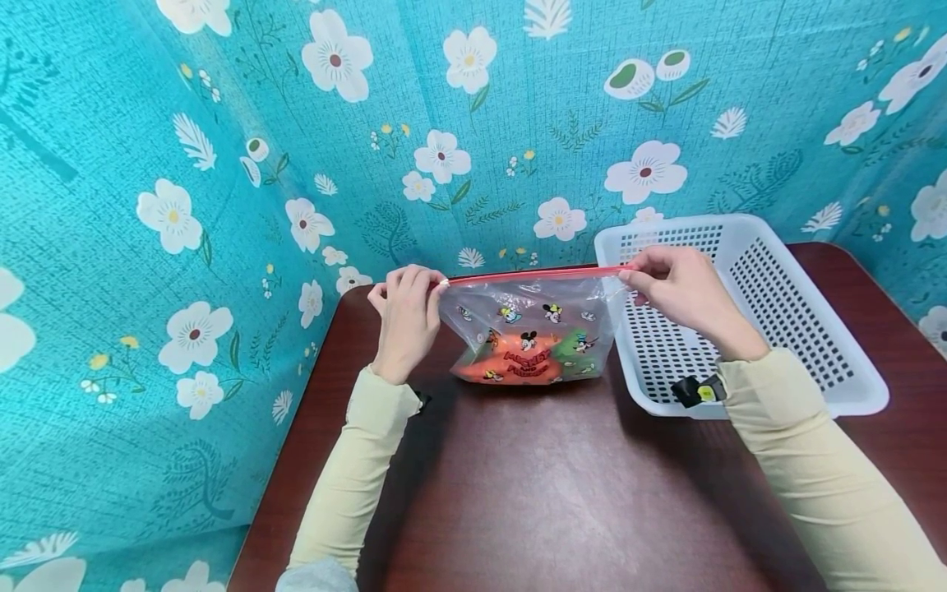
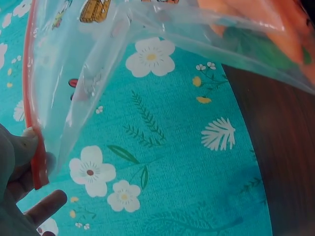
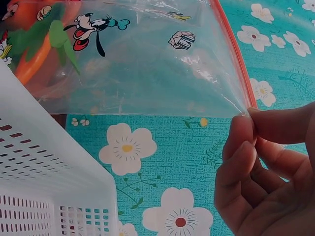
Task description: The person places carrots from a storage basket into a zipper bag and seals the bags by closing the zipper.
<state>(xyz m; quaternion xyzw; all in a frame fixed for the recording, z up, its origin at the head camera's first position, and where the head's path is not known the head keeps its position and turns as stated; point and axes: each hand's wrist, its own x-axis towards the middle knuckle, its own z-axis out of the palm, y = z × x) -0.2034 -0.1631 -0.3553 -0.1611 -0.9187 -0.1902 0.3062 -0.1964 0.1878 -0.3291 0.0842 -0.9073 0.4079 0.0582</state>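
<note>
A clear zip bag (image 1: 528, 329) with a red strip along its top and cartoon figures printed on it stands on the table, stretched between both hands. Inside it lie orange and green things (image 3: 37, 54), carrot-like in colour, their exact kind blurred by the plastic. My left hand (image 1: 408, 316) pinches the left end of the red strip (image 2: 30, 98) between thumb and fingers. At the opposite top corner, thumb and forefinger of my right hand (image 1: 684, 292) pinch the strip's other end. The strip looks straight and taut.
A white perforated plastic basket (image 1: 821, 329) stands right of the bag, partly under my right forearm. The dark red-brown table (image 1: 533, 493) reaches back to a teal flowered cloth (image 1: 488, 164) that hangs behind and to the left.
</note>
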